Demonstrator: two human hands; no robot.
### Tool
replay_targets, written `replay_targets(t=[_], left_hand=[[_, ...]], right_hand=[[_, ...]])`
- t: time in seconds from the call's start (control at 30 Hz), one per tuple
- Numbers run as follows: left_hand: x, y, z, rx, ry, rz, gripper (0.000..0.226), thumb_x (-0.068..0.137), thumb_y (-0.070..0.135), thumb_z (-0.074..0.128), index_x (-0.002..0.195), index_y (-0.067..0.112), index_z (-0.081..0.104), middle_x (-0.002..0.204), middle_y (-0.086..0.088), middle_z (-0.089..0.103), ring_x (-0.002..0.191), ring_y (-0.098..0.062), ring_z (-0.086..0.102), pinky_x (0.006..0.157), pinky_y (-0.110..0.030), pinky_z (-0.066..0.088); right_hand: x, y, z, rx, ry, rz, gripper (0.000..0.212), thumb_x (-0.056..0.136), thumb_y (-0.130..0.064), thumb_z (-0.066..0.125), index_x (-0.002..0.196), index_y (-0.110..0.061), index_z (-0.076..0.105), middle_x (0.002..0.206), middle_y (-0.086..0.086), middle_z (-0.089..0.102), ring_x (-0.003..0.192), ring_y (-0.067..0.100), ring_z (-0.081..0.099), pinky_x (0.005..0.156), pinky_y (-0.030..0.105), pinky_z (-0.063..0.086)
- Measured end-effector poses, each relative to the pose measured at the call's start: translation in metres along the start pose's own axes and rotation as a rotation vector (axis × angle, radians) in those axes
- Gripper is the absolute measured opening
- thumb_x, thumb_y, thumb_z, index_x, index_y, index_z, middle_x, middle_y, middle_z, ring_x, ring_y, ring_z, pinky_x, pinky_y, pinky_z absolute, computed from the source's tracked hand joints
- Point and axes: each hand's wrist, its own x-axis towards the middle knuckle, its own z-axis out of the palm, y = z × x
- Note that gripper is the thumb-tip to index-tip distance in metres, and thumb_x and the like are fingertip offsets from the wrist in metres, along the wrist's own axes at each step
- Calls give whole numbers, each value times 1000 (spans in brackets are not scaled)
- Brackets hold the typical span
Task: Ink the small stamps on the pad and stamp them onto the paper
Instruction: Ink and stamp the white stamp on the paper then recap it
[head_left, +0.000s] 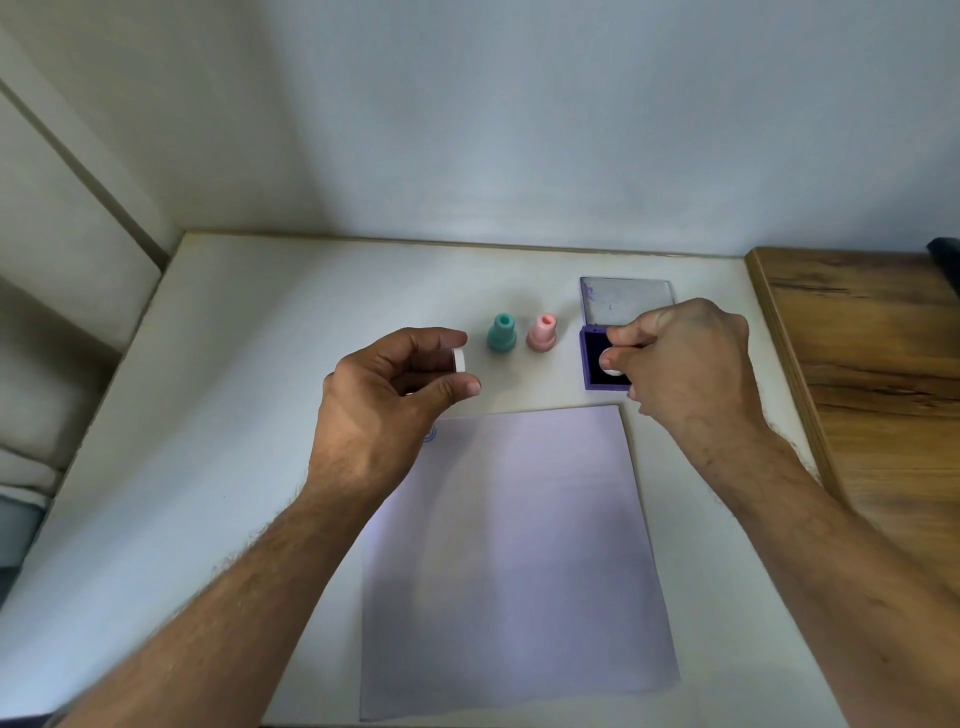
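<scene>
A small white stamp (611, 364) is pinched in the fingertips (623, 338) of the right hand (685, 358) and pressed down into the open purple ink pad (592, 364), its long axis roughly upright; most of it is hidden by the fingers. A white cap (458, 360) is gripped between thumb and forefinger of the left hand (384, 395), face turned rightward. Between the hands a teal stamp (502, 332) and a pink stamp (542, 332) are stood upright, near the worktop's (234, 364) far edge. The pad's lid (626, 299) is laid open behind it. The paper (514, 561) is spread toward the near edge, a faint print (430, 434) at its far-left corner. A wooden surface (872, 374) borders the right edge.
</scene>
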Motion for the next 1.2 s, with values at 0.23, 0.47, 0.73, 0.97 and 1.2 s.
replay_targets(t=[0.23,0.47,0.73,0.97,1.2], left_hand=[[-2,0,2,14,-10,-7,31,71,17,85,92,37,76,80,14,73,81,-7,72,70,-21,57],[-3,-3,2,36,-13,-8,30,70,20,86,93,38,76,79,14,72,81,-7,72,79,-30,56],[0,-1,1,19,-6,2,30,70,18,85,91,38,76,82,10,74,83,-10,73,71,-25,57],[5,1,-15,18,40,1,30,75,14,82,94,36,76,83,8,73,84,-14,73,85,-37,59],[7,-5,-28,90,116,-47,25,77,20,81,97,32,74,84,7,72,71,-13,69,76,-35,60]], right_hand=[[-4,2,0,1,24,-16,21,74,-15,83,94,-15,77,82,1,70,72,16,67,74,36,61],[-5,5,4,-63,61,-88,20,78,-18,80,98,-15,77,90,4,73,76,17,67,75,23,56],[-5,6,0,-27,12,-65,21,79,-19,80,99,-17,77,88,0,72,72,17,66,75,36,60],[-16,-2,2,123,42,-56,20,78,-21,80,97,-20,76,83,-5,75,71,8,69,71,31,61],[-67,-31,44,617,-321,53,12,84,-7,72,91,-16,76,68,2,74,62,18,67,56,27,59]])
